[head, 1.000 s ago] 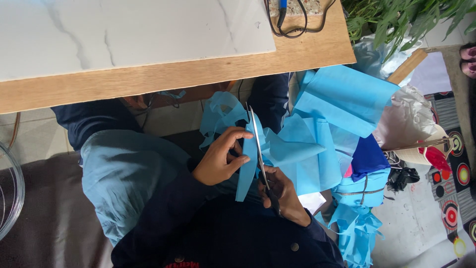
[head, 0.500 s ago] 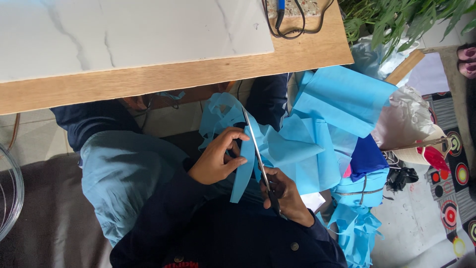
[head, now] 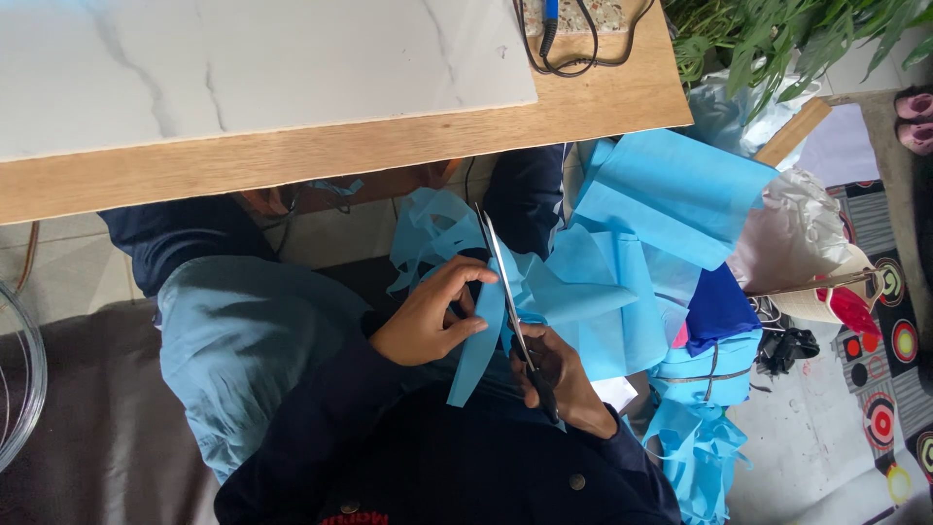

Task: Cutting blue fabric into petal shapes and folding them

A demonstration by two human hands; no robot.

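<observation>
The left hand (head: 428,321) pinches a long strip of light blue non-woven fabric (head: 478,335) between thumb and fingers, its grip clenched on the cloth just beside the blades. The right hand (head: 564,379) grasps the dark handles of a pair of long steel scissors (head: 505,287), fingers wrapped through the loops; the blades point away from the body, up toward the counter (head: 340,146), and lie against the strip's right edge. The strip hangs over the person's lap, its lower end reaching the dark blue jacket (head: 437,467). Behind the blades sits a crumpled bunch of cut blue fabric pieces (head: 437,228). To the right, larger folded sheets of the same blue fabric (head: 671,190) are piled beside the knee, with more blue scraps (head: 700,447) lower down on the floor. The wooden counter carries a white marble-patterned slab (head: 253,58) and a coiled black cable (head: 573,44). A patterned mat with coloured circles (head: 894,331) lies at the far right.
</observation>
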